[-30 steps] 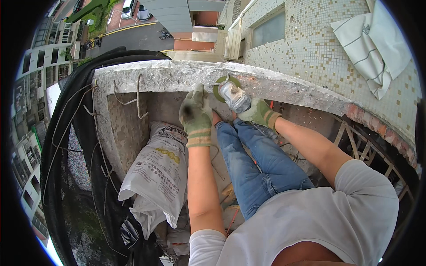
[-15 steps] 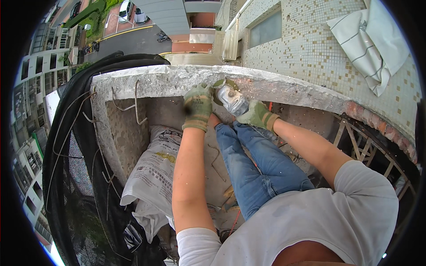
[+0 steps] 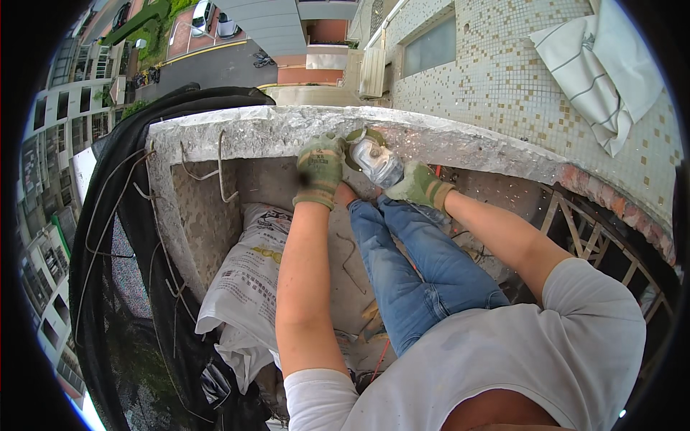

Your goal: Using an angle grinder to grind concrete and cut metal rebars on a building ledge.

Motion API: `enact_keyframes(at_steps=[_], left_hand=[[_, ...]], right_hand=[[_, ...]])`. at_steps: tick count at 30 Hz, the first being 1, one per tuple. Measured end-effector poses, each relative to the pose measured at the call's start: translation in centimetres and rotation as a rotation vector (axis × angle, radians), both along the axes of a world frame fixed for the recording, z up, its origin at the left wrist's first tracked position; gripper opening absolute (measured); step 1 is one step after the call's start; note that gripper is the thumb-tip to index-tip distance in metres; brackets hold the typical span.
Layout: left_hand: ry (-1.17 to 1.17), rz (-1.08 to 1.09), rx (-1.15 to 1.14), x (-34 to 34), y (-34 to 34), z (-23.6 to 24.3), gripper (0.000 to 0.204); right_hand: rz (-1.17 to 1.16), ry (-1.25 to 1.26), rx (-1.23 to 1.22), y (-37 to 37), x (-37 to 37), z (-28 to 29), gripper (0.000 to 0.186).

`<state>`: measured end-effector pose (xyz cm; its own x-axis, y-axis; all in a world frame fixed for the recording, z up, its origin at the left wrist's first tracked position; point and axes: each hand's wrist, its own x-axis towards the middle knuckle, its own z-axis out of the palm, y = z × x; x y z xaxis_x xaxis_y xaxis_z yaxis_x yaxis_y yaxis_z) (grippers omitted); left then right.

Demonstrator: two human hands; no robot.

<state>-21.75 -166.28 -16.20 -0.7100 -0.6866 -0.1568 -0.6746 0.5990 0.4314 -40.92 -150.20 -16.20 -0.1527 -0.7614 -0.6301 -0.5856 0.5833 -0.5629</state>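
Observation:
An angle grinder [image 3: 379,164] with a greenish disc lies tilted against the rough face of the concrete ledge [image 3: 460,140], with small bright flecks around it. My right hand [image 3: 420,183], in a green knit glove, is closed on the rear of the grinder's body. My left hand [image 3: 318,169], gloved alike, has its fingers curled beside the grinder head at the ledge's face; what they grip is hidden. Bent rebar [image 3: 224,172] sticks out of the concrete left of my left hand. My jeans-clad legs [image 3: 402,266] extend under the ledge.
Black netting [image 3: 100,302] with loose wires drapes along the left. A white sack [image 3: 244,273] leans by the concrete side wall [image 3: 201,223]. A metal lattice railing [image 3: 586,237] stands at right. Beyond the ledge are a tiled wall [image 3: 489,79], pale sheeting [image 3: 589,79] and a street far below [image 3: 215,65].
My left hand has shifted right toward the grinder head, its fingers more curled, and that forearm has swung left across the sack. The ledge and grinder sit a little lower in the picture.

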Motion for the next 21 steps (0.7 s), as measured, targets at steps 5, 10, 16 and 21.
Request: enact_keyframes(at_steps=[5, 10, 16, 21], left_hand=[[-0.011, 0.012, -0.004, -0.1, 0.0, -0.2, 0.022], [-0.032, 0.027, 0.003, -0.1, 0.0, -0.3, 0.022], [-0.042, 0.029, -0.005, -0.1, 0.0, -1.0, 0.017], [-0.113, 0.066, 0.04, -0.1, 0.1, -1.2, 0.021]], right_hand=[[0.029, 0.035, 0.021, 0.0, -0.2, -0.3, 0.051], [-0.01, -0.057, -0.085, 0.0, -0.5, -0.3, 0.051], [0.008, -0.1, 0.046, -0.3, -1.3, 0.3, 0.051], [0.077, -0.026, 0.064, -0.5, -1.3, 0.4, 0.051]])
